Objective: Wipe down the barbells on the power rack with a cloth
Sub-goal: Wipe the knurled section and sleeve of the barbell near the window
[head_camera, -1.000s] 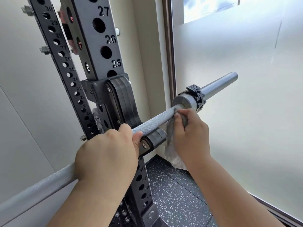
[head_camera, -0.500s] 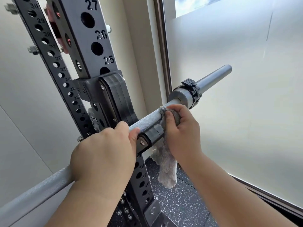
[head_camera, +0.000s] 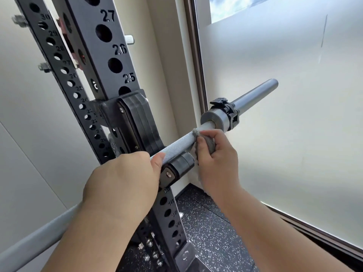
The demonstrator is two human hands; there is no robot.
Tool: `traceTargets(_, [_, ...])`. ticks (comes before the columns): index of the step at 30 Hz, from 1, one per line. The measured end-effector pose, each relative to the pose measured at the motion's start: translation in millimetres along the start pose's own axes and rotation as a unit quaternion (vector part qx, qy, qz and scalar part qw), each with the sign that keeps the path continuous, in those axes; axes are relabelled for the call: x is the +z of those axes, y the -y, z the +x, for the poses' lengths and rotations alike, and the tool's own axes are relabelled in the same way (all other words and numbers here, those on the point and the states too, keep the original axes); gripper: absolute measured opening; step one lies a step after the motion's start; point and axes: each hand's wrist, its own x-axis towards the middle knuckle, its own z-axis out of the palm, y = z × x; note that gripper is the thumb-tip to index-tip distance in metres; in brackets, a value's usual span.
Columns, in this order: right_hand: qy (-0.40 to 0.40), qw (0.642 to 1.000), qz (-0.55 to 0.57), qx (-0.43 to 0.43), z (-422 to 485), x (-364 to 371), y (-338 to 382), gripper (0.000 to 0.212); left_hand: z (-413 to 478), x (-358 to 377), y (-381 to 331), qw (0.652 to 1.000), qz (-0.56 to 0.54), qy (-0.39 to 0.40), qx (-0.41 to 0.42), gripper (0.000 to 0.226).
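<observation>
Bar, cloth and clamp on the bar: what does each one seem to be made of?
The bar: metal, probably steel, matte grey; fine cross-hatched knurling shows on the shaft. The cloth: soft grey textile, perhaps microfibre; its edge looks fuzzy. The clamp: black, likely moulded plastic, with a dull sheen; I cannot be sure.

Frosted window [head_camera: 284,114], speckled black floor [head_camera: 212,232]
</observation>
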Motion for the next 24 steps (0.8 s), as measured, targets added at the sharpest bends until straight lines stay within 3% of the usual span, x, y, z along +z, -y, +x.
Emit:
traceTargets(3, [0.039, 0.999, -0.018, -0.03, -6, -4, 1, 0.014, -18, -21, -13, 0.991, 0.126, -0.033, 0.015, 0.059])
traceTargets(8, [-0.015, 1.0, -0.019, -0.007, 11, -7, -2, 0.013, -36, -37, -13, 0.988, 0.152, -0.011, -0.003, 0.037])
traceTargets(13, [0.051, 0.998, -0.012, -0.047, -11, 0, 6, 0.018, -30, -36, -14, 0.989, 0.144, 0.014, 0.004, 0.042])
traceTargets(17, [-0.027, 0.999, -0.027, -0.011, 19, -4, -4, 0.01, -25, -31, -10, 0.976, 0.218, -0.003, 0.018, 0.05])
traceTargets(19, [-0.042, 0.999, -0.022, 0.0, 12, 2, -4, 0.011, -23, -29, -8, 0.98, 0.193, -0.033, 0.025, 0.056])
traceTargets(21, [-0.009, 1.0, -0.014, -0.009, -3, 7, -2, 0.014, -19, -25, -6, 0.988, 0.149, -0.038, 0.019, 0.062])
traceTargets(24, [0.024, 0.998, -0.03, -0.05, 2, 0, -6, 0.013, -9, -9, 3, 0.999, 0.016, -0.034, -0.004, 0.074])
